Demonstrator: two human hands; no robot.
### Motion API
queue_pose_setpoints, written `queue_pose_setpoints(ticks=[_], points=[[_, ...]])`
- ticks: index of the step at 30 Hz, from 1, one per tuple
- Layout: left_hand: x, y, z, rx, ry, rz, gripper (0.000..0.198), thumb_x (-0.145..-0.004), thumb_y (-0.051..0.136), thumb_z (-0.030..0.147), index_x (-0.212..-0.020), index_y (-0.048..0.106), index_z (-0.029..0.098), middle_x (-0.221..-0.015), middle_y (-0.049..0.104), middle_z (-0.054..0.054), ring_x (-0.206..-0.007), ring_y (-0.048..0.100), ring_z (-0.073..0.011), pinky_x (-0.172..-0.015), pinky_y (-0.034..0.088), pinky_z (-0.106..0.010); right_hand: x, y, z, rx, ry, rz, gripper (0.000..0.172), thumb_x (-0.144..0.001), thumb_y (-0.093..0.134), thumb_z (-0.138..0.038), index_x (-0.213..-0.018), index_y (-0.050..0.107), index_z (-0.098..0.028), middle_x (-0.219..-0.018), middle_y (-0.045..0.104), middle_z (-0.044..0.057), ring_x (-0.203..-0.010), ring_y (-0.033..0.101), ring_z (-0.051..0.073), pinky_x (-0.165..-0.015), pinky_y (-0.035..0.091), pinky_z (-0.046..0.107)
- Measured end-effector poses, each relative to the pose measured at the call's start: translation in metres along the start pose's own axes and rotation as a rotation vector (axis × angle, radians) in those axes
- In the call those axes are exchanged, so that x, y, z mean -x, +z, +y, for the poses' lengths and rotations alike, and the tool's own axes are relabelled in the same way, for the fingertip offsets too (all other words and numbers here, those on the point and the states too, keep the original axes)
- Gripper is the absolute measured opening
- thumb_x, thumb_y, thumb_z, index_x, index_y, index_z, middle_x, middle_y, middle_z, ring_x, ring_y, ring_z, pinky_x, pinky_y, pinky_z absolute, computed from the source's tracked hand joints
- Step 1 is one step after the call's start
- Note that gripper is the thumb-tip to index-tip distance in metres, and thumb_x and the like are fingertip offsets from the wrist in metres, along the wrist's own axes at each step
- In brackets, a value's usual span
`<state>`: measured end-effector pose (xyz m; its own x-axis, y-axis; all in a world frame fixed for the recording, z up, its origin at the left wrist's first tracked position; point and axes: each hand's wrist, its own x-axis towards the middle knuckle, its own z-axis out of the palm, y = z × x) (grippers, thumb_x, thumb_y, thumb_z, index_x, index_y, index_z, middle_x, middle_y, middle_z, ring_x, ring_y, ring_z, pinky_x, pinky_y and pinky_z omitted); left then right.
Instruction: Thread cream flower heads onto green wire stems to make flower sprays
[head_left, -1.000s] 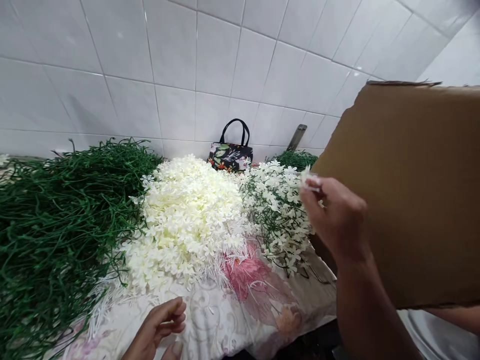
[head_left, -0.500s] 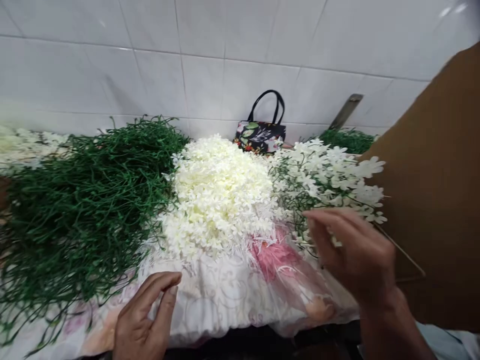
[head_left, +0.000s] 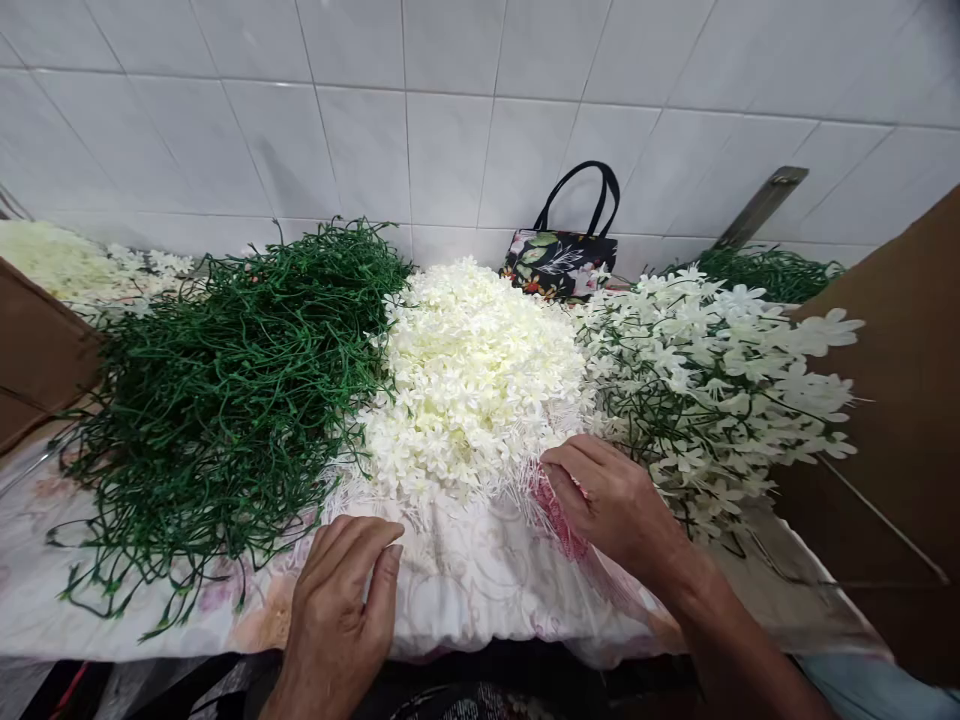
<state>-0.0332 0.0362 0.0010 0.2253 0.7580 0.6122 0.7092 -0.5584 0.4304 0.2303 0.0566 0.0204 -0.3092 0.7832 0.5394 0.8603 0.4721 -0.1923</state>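
My left hand (head_left: 341, 590) is low over the front of the floral cloth. Its thumb and forefinger tips come together in a pinch, and I cannot make out anything between them. My right hand (head_left: 611, 495) reaches over the front right edge of a heap of white artificial flowers (head_left: 472, 370), fingers loosely curved and a little apart, with nothing seen in it. Beneath it shows a pink patch (head_left: 559, 515) of the cloth. Left of the heap lies a pile of green plastic stems (head_left: 247, 390). To the right is a bunch of white flowers on green stems (head_left: 705, 390).
A black floral handbag (head_left: 559, 265) stands against the tiled wall (head_left: 450, 150). Brown cardboard (head_left: 892, 420) rises at the right, with another cardboard piece (head_left: 41, 355) at the left. A metal bar (head_left: 761, 208) leans behind. The floral cloth (head_left: 450, 590) covers the table to its front edge.
My right hand has moved left, from beside the stemmed flower bunch to the front of the white heap. My left hand keeps its pinch. The view has shifted.
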Motion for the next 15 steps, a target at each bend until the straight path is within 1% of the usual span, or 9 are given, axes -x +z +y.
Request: queue_pose_setpoints(ticks=[2,4,6,8,11,13,15], points=[[-0.001,0.003,0.002,-0.011,0.043,-0.009,0.013,-0.083,0.048,0.011,-0.082,0.059,0.018,-0.071,0.064,-0.001,-0.067,0.058,-0.0147,-0.067,0.045,-0.028,0.003,0.000,0.002,-0.014,0.022,-0.056,0.019,-0.086,0.043,-0.010,-0.077,0.060,-0.016,-0.070,0.057,0.004,-0.068,0.052,0.014,-0.066,0.041,0.026],[-0.002,0.005,0.002,-0.029,0.065,-0.029,0.013,-0.083,0.048,0.010,-0.083,0.058,0.018,-0.071,0.064,-0.001,-0.067,0.057,-0.0148,-0.068,0.044,-0.028,0.007,0.002,0.001,-0.009,0.012,-0.132,0.018,-0.086,0.044,-0.011,-0.080,0.060,-0.017,-0.073,0.057,0.004,-0.071,0.053,0.014,-0.067,0.041,0.026],[-0.003,0.007,0.001,-0.041,0.086,-0.040,0.013,-0.083,0.046,0.010,-0.083,0.057,0.018,-0.071,0.063,-0.001,-0.067,0.057,-0.0151,-0.067,0.043,-0.029,0.010,0.006,-0.001,0.037,-0.006,-0.215,0.016,-0.085,0.046,-0.011,-0.082,0.060,-0.018,-0.075,0.057,0.004,-0.074,0.052,0.015,-0.068,0.040,0.027],[-0.004,0.009,-0.001,-0.042,0.109,-0.053,0.014,-0.083,0.045,0.010,-0.083,0.056,0.019,-0.070,0.062,-0.001,-0.066,0.057,-0.0149,-0.066,0.043,-0.028,0.012,0.012,-0.003,0.098,-0.023,-0.271,0.014,-0.083,0.049,-0.010,-0.078,0.058,-0.018,-0.075,0.056,0.004,-0.074,0.051,0.016,-0.067,0.039,0.028],[-0.003,0.011,-0.006,-0.017,0.146,-0.096,0.013,-0.083,0.047,0.010,-0.087,0.055,0.020,-0.070,0.062,0.000,-0.066,0.057,-0.0143,-0.063,0.043,-0.026,0.011,0.017,-0.005,0.126,-0.044,-0.249,0.019,-0.081,0.049,-0.006,-0.068,0.054,-0.018,-0.070,0.053,0.003,-0.069,0.049,0.015,-0.062,0.037,0.027],[-0.001,0.012,-0.010,0.004,0.159,-0.095,0.014,-0.082,0.048,0.010,-0.088,0.055,0.020,-0.070,0.062,0.000,-0.065,0.057,-0.0143,-0.061,0.044,-0.026,0.009,0.016,-0.006,0.081,-0.032,-0.205,0.021,-0.082,0.047,-0.005,-0.067,0.053,-0.018,-0.069,0.053,0.002,-0.067,0.049,0.014,-0.060,0.037,0.026],[0.000,0.013,-0.012,0.018,0.163,-0.074,0.014,-0.082,0.048,0.010,-0.089,0.055,0.020,-0.070,0.062,0.000,-0.066,0.057,-0.0143,-0.061,0.045,-0.025,0.008,0.012,-0.008,0.007,-0.014,-0.160,0.021,-0.085,0.044,-0.008,-0.070,0.055,-0.018,-0.070,0.053,0.002,-0.068,0.051,0.014,-0.060,0.038,0.025]])
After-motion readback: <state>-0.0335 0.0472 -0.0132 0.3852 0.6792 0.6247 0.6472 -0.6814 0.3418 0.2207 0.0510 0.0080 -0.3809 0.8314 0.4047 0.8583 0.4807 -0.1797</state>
